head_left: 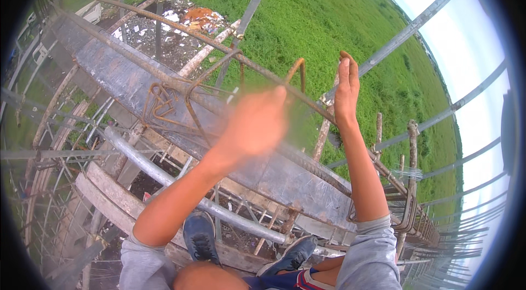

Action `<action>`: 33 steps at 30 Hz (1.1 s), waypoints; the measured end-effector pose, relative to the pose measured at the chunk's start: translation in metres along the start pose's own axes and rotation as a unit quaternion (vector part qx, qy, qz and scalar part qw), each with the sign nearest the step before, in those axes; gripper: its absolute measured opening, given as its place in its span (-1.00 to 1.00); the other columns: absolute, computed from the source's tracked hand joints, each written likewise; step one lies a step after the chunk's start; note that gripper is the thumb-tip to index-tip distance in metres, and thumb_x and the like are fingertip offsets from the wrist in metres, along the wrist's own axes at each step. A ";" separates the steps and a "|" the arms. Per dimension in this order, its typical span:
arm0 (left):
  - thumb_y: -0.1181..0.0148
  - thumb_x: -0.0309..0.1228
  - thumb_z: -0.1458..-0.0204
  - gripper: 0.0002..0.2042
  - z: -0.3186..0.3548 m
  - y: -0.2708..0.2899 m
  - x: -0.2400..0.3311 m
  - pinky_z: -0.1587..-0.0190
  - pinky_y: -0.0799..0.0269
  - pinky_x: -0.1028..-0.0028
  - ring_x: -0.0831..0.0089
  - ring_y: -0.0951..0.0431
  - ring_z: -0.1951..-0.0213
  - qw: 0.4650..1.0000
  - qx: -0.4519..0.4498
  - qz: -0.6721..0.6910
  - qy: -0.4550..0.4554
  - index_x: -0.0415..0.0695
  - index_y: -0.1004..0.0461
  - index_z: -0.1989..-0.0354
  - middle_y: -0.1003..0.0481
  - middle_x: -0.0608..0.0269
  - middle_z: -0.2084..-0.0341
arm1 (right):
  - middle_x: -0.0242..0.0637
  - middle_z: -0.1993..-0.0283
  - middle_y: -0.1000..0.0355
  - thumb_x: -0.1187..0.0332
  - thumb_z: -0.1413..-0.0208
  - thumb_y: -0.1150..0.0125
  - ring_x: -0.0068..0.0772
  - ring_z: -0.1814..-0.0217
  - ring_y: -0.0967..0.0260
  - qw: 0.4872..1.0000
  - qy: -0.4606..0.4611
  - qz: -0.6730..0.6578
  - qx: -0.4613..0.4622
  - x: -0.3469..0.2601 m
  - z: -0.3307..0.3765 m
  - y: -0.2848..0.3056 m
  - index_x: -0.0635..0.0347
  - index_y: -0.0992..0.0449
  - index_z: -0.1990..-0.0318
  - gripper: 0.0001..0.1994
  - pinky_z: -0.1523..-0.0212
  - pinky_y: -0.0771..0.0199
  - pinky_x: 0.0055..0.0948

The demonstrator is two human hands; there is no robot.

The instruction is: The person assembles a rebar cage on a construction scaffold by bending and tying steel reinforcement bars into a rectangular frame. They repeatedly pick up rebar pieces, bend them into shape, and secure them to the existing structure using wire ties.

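Observation:
My left hand (255, 123) is smeared by motion over the rusty steel bars. Its fingers cannot be made out, and a small pale bit (233, 94) shows beside it. To the right, my right hand (346, 90) is raised edge-on, with its fingers stretched upward and nothing visible in it. A long rusty rebar (205, 39) runs diagonally past both hands. Between them stands a bent rebar hook (298, 65). Left of my left hand, several bent stirrups (160, 102) lie bunched on the grey formwork panel (118, 73).
I am high on scaffolding, my shoes (200, 235) near a curved metal pipe (219, 210) and wooden planks (109, 188). Slanting metal poles (416, 21) rise on the far side. A tied rebar cage (408, 213) extends right. Below lie grass (307, 10) and a rubble heap (200, 19).

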State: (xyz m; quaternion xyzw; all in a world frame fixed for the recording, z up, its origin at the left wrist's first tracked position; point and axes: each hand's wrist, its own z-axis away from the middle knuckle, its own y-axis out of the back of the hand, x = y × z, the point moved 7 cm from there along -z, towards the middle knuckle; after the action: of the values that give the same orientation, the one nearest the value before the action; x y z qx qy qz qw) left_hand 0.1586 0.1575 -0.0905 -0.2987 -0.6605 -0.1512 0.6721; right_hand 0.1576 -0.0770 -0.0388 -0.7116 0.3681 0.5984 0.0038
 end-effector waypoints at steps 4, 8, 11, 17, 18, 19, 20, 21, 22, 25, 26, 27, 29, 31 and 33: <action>0.08 -0.09 -0.33 -0.62 -0.014 -0.033 0.000 0.63 -0.13 0.39 0.47 -0.21 0.71 0.993 -0.016 -0.102 -0.052 -0.10 -0.31 0.46 -0.22 0.41 0.73 | -0.09 0.08 -0.51 0.00 -0.34 0.01 0.03 -0.13 -0.41 0.859 0.396 0.211 -0.248 -0.092 0.053 -0.048 0.21 -0.55 0.00 -0.56 -0.37 -0.17 -0.05; -0.05 -0.23 -0.22 -0.70 -0.004 -0.019 0.034 0.15 -0.40 0.03 -0.12 -0.53 0.25 0.906 -0.052 -0.401 -0.128 -0.25 -0.54 0.21 -0.53 -0.07 0.41 | -0.07 0.43 -0.40 0.05 -0.29 -0.07 0.09 0.27 -0.38 0.882 0.363 0.155 -0.257 -0.091 0.046 -0.079 0.23 -0.50 0.35 -0.61 0.15 -0.37 -0.06; -0.16 -0.23 -0.21 -0.72 0.025 0.044 0.093 0.03 -0.37 0.10 -0.05 -0.50 0.05 0.775 0.243 -0.532 -0.239 -0.23 -0.57 0.15 -0.57 -0.10 0.22 | -0.11 0.54 -0.31 0.05 -0.32 -0.05 0.06 0.46 -0.32 0.925 0.300 0.147 -0.181 -0.069 0.035 -0.079 0.26 -0.44 0.43 -0.57 0.43 -0.30 -0.09; -0.22 -0.33 -0.18 -0.75 -0.009 0.099 0.056 0.19 -0.44 0.10 -0.03 -0.61 0.31 0.816 0.104 -0.568 -0.007 -0.35 -0.52 0.24 -0.59 -0.09 0.45 | -0.19 0.44 -0.33 0.09 -0.42 0.07 -0.09 0.32 -0.32 0.945 0.314 0.085 -0.040 -0.064 0.026 -0.074 0.23 -0.50 0.39 -0.57 0.26 -0.32 -0.15; -0.21 -0.35 -0.18 -0.75 -0.011 0.096 0.055 0.22 -0.44 0.10 -0.03 -0.61 0.34 0.833 0.111 -0.541 -0.041 -0.36 -0.51 0.26 -0.59 -0.11 0.48 | -0.20 0.33 -0.37 0.08 -0.43 0.10 -0.13 0.21 -0.35 0.947 0.313 0.056 -0.046 -0.065 0.023 -0.075 0.22 -0.56 0.29 -0.57 0.13 -0.32 -0.18; -0.21 -0.36 -0.18 -0.75 -0.012 0.090 0.049 0.26 -0.44 0.09 -0.04 -0.61 0.38 0.855 0.091 -0.509 -0.042 -0.37 -0.50 0.29 -0.58 -0.12 0.50 | -0.19 0.30 -0.39 0.08 -0.44 0.10 -0.13 0.19 -0.36 0.952 0.301 0.038 -0.047 -0.065 0.020 -0.076 0.22 -0.57 0.26 -0.57 0.11 -0.34 -0.20; -0.20 -0.37 -0.18 -0.76 -0.011 0.083 0.042 0.29 -0.44 0.09 -0.05 -0.62 0.42 0.874 0.077 -0.478 -0.035 -0.38 -0.49 0.32 -0.58 -0.13 0.52 | -0.17 0.27 -0.41 0.07 -0.44 0.11 -0.13 0.18 -0.38 0.956 0.287 0.023 -0.052 -0.065 0.016 -0.077 0.22 -0.58 0.22 -0.57 0.09 -0.35 -0.22; -0.19 -0.38 -0.18 -0.76 -0.010 0.070 0.038 0.28 -0.44 0.10 -0.04 -0.62 0.40 0.890 0.050 -0.451 -0.039 -0.38 -0.49 0.33 -0.58 -0.13 0.51 | -0.16 0.24 -0.42 0.07 -0.44 0.11 -0.12 0.16 -0.39 0.960 0.274 0.013 -0.064 -0.065 0.014 -0.077 0.23 -0.60 0.18 -0.57 0.07 -0.36 -0.24; -0.18 -0.39 -0.18 -0.77 -0.009 0.057 0.036 0.27 -0.44 0.11 -0.04 -0.62 0.38 0.902 0.030 -0.429 -0.036 -0.38 -0.49 0.34 -0.59 -0.13 0.50 | -0.15 0.19 -0.44 0.07 -0.44 0.10 -0.12 0.12 -0.40 0.956 0.276 0.011 -0.096 -0.067 0.012 -0.080 0.23 -0.60 0.15 -0.58 0.04 -0.37 -0.23; -0.16 -0.37 -0.19 -0.75 -0.007 0.011 0.046 0.26 -0.44 0.12 -0.04 -0.62 0.36 0.917 0.006 -0.386 -0.103 -0.38 -0.49 0.33 -0.59 -0.11 0.48 | -0.11 0.08 -0.48 0.09 -0.43 0.09 -0.09 0.00 -0.44 0.935 0.303 0.044 -0.181 -0.083 0.007 -0.077 0.23 -0.60 0.09 -0.59 -0.05 -0.40 -0.20; -0.16 -0.35 -0.20 -0.74 -0.006 -0.001 0.053 0.26 -0.43 0.12 -0.04 -0.62 0.36 0.918 0.003 -0.371 -0.138 -0.38 -0.49 0.32 -0.59 -0.10 0.48 | -0.10 0.04 -0.49 0.10 -0.43 0.09 -0.07 -0.04 -0.44 0.920 0.327 0.080 -0.202 -0.090 0.007 -0.075 0.23 -0.60 0.08 -0.59 -0.08 -0.40 -0.19; -0.15 -0.32 -0.22 -0.72 -0.001 -0.005 0.071 0.27 -0.43 0.12 -0.05 -0.61 0.36 0.887 0.053 -0.399 -0.226 -0.37 -0.50 0.32 -0.59 -0.09 0.49 | -0.10 0.01 -0.49 0.10 -0.43 0.08 -0.06 -0.07 -0.44 0.902 0.350 0.118 -0.226 -0.097 0.009 -0.071 0.23 -0.60 0.07 -0.60 -0.11 -0.40 -0.17; -0.12 -0.26 -0.25 -0.69 0.015 -0.007 0.103 0.26 -0.44 0.11 -0.08 -0.59 0.36 0.808 0.110 -0.452 -0.362 -0.35 -0.51 0.28 -0.58 -0.07 0.50 | -0.05 -0.06 -0.49 0.27 -0.30 -0.01 0.00 -0.16 -0.42 0.872 0.340 0.204 -0.289 -0.102 0.010 -0.059 0.19 -0.56 -0.04 -0.69 -0.23 -0.36 -0.10; -0.08 -0.22 -0.26 -0.69 0.019 0.012 0.109 0.22 -0.46 0.07 -0.09 -0.57 0.34 0.840 0.076 -0.429 -0.323 -0.27 -0.54 0.20 -0.54 -0.08 0.47 | -0.02 -0.08 -0.49 0.37 -0.19 -0.05 0.03 -0.19 -0.41 0.824 0.375 0.260 -0.337 -0.110 0.014 -0.048 0.17 -0.54 -0.10 -0.65 -0.26 -0.35 -0.06; -0.10 -0.19 -0.25 -0.66 0.032 0.046 0.075 0.25 -0.46 0.14 0.00 -0.58 0.35 0.911 -0.044 -0.409 -0.036 -0.30 -0.53 0.24 -0.56 -0.09 0.41 | -0.02 -0.11 -0.48 0.49 0.00 -0.11 0.04 -0.22 -0.39 0.761 0.429 0.296 -0.386 -0.110 0.032 -0.042 0.10 -0.49 -0.19 -0.49 -0.31 -0.34 -0.04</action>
State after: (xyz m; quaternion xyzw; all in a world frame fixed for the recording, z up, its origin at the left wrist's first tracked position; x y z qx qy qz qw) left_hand 0.1669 0.2268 -0.0277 -0.0371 -0.7412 -0.4305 0.5136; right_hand 0.1511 0.0248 0.0284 -0.6907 0.2617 0.2929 -0.6072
